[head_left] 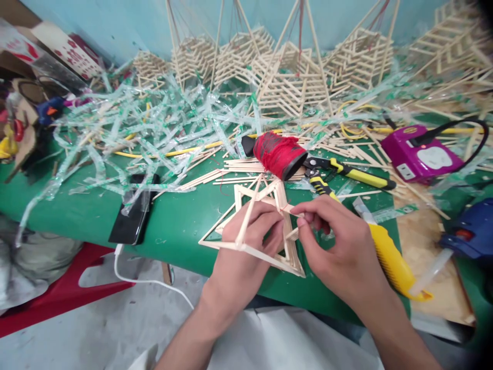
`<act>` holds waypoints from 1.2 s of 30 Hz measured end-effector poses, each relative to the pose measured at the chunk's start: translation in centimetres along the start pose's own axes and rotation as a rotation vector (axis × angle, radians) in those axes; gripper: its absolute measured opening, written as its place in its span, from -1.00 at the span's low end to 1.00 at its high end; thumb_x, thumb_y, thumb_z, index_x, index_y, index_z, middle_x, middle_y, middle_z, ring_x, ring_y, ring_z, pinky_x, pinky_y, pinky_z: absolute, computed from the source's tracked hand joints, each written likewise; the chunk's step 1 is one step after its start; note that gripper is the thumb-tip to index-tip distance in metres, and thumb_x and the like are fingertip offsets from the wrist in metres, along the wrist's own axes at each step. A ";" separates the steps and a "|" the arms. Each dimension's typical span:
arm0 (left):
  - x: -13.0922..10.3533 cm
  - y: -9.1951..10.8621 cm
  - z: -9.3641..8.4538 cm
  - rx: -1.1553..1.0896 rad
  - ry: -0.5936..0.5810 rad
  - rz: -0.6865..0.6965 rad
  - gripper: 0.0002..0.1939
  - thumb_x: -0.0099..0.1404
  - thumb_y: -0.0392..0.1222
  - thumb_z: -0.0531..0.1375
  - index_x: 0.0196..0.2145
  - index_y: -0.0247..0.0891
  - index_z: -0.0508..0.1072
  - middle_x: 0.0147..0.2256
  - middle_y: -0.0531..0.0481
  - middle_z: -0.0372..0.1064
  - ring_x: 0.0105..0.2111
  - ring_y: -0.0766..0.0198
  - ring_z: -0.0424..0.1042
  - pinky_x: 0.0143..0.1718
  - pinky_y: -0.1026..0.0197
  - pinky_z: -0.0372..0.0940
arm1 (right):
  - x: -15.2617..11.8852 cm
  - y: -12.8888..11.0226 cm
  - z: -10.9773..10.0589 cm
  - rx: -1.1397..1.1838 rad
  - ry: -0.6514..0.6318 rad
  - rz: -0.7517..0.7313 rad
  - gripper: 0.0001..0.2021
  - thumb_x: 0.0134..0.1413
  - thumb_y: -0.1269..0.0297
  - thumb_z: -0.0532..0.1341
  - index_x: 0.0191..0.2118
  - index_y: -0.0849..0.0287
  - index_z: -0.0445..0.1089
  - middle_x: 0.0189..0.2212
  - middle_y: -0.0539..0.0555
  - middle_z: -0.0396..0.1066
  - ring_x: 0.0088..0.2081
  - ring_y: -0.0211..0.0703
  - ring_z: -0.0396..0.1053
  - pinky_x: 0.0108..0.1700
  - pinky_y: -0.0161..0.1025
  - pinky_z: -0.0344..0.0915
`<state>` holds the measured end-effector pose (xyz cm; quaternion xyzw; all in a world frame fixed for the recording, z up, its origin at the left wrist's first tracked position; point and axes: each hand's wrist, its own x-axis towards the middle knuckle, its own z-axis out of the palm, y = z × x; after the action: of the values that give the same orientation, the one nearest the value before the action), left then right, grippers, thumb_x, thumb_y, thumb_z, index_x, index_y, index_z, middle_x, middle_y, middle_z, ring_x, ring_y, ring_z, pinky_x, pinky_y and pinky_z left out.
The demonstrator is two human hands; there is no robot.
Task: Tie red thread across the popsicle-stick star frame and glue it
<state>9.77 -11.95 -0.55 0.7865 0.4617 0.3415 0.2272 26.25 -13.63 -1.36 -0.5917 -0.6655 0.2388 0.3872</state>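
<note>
A star-shaped frame of thin wooden sticks [289,252] is tilted over the front edge of the green table. My left hand [252,231] reaches through its open middle, with fingers closed around its inner right side. To the right, my right hand [339,241] pinches thumb and forefinger together at the frame's outer side. A fine red thread [285,207] runs across the sticks there and seems to end between those fingertips. Just behind the frame lies a spool of red thread [279,152] on its side, with yellow-and-black pliers [350,173] beside it.
Finished stick frames [288,85] line the wall behind tangled clear tape strips [154,123]. A black phone [133,213] lies left. On the right are a purple power box [419,154], a yellow-handled cutter [389,257] and a blue glue gun [472,231].
</note>
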 end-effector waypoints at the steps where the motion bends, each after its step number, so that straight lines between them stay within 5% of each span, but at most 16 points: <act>1: 0.1 0.0 0.0 -0.006 0.000 0.007 -0.91 0.38 -0.38 0.22 -0.22 -0.34 0.55 -0.23 -0.03 0.52 -0.20 0.35 0.52 -0.13 0.35 0.42 | 0.1 0.0 0.1 0.019 -0.005 0.003 -0.83 0.19 0.49 0.18 -0.15 0.22 0.47 -0.36 0.03 0.35 -0.34 -0.27 0.31 -0.34 -0.28 0.24; 13: 0.2 0.2 -0.2 -0.040 -0.027 0.031 -0.88 0.37 -0.42 0.20 -0.22 -0.30 0.54 -0.21 -0.07 0.54 -0.21 0.28 0.53 -0.16 0.25 0.47 | 1.6 -0.5 0.6 0.244 -0.003 -0.013 -0.90 0.21 0.49 0.24 -0.31 0.17 0.46 -0.43 -0.06 0.35 -0.37 -0.35 0.27 -0.35 -0.34 0.22; 21: 0.0 0.2 -0.1 -0.023 0.020 0.025 -0.90 0.37 -0.39 0.22 -0.22 -0.29 0.54 -0.23 -0.04 0.54 -0.21 0.28 0.54 -0.15 0.25 0.50 | 1.2 -0.4 0.3 0.248 0.015 0.030 -0.89 0.28 0.44 0.19 -0.21 0.12 0.45 -0.35 -0.04 0.41 -0.36 -0.32 0.30 -0.35 -0.31 0.23; 28: -3.1 -0.1 -1.8 -0.005 -0.072 0.140 -0.76 0.36 -0.44 0.20 -0.03 -0.33 0.48 -0.10 -0.17 0.54 -0.08 0.20 0.56 -0.03 0.19 0.52 | 0.6 0.1 -0.8 0.268 0.043 0.027 -0.88 0.28 0.43 0.19 -0.20 0.08 0.45 -0.32 -0.01 0.40 -0.30 -0.24 0.32 -0.30 -0.26 0.24; 36: -6.2 -0.1 -5.6 -0.119 0.184 0.165 -0.75 0.30 -0.50 0.18 -0.14 -0.32 0.55 -0.26 -0.09 0.54 -0.31 0.26 0.57 -0.35 0.24 0.53 | 0.6 0.0 -1.2 0.243 0.148 0.022 -0.87 0.25 0.44 0.21 -0.22 0.07 0.47 -0.32 0.01 0.44 -0.29 -0.18 0.36 -0.29 -0.23 0.28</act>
<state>3.44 -17.14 1.12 0.7723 0.3931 0.4565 0.2015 27.20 -13.18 -0.55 -0.5638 -0.5946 0.2777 0.5015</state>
